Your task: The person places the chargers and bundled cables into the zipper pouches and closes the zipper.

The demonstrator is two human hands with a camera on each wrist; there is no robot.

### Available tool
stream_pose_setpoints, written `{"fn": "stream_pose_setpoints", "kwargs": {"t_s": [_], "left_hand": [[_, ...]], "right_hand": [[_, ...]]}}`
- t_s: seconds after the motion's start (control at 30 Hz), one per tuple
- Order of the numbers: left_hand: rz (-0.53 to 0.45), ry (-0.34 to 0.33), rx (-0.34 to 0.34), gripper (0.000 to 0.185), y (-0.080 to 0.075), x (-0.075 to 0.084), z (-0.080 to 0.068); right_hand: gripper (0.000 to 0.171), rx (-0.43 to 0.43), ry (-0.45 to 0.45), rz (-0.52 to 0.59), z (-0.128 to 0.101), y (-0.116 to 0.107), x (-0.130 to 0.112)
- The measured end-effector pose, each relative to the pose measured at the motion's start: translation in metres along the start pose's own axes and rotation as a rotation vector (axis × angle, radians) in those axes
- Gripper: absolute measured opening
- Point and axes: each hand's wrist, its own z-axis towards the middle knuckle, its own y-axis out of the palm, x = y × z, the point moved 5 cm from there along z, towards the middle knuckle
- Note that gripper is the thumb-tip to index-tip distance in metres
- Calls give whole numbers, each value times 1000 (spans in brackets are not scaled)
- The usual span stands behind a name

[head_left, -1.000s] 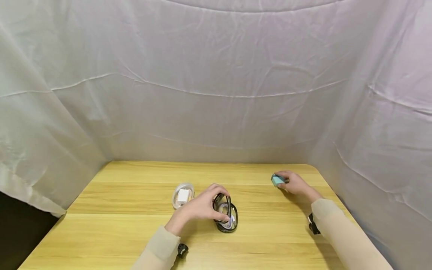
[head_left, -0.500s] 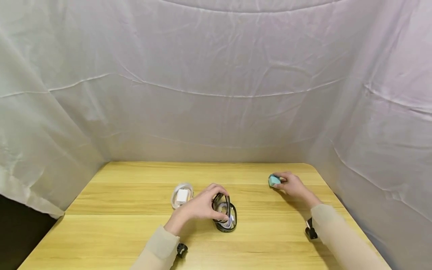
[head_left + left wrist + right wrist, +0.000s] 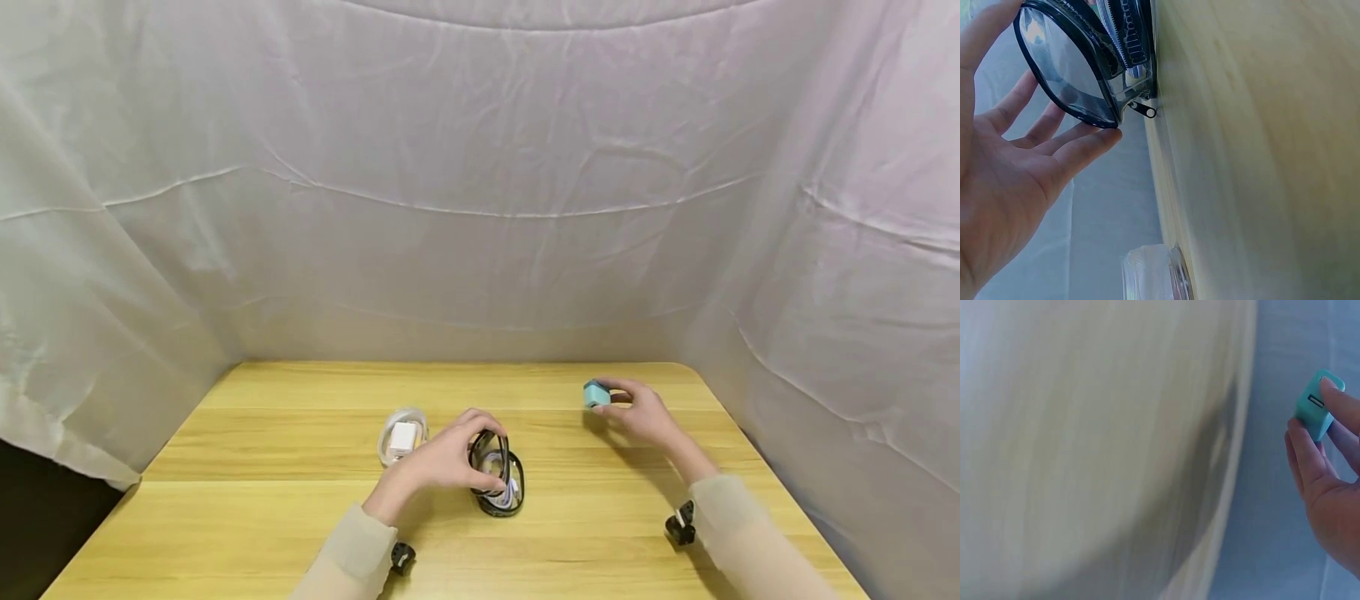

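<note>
The left hand (image 3: pixel 447 457) grips a clear pouch with black edging (image 3: pixel 1063 65), thumb and fingers spread to opposite parts of the raised rim, so one see-through side stands tilted up. The pouch's lower part rests on the desk (image 3: pixel 285 521), near the middle. A zip runs along its black edge, and a small black zip pull (image 3: pixel 1150 112) hangs at the corner near the fingertips. A pale purplish cable (image 3: pixel 509 493) shows in the pouch.

Well apart from it, on the right, the right hand (image 3: pixel 641 413) pinches a turquoise charger (image 3: pixel 1314 405) between thumb and fingers, its grip closed on the block. The charger is raised off the desk, over the far right part, and a dark slot (image 3: pixel 1315 401) shows in one face.

To the left of the pouch, just beyond the left hand, a white block (image 3: pixel 402 437) lies on the desk with a pale ring (image 3: pixel 385 442) around it. Each wrist wears a small black device (image 3: pixel 680 527). A pale curtain (image 3: pixel 480 275) hangs behind the desk.
</note>
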Motion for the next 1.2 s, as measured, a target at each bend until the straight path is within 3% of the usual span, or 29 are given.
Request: {"fn": "stream_pose_setpoints", "kwargs": {"t_s": [0.27,0.73,1.2], "left_hand": [[10,14,6,71,-1,1,0],[-4,29,8,72,-3,1,-1],[-42,7,-1,70,-6,-1,-2]], "right_hand": [[54,26,-40,54,-9,9,-28],[54,-5,-58,104,-23,36,-65],[52,-202,-107,80,-27,81,-83]]}}
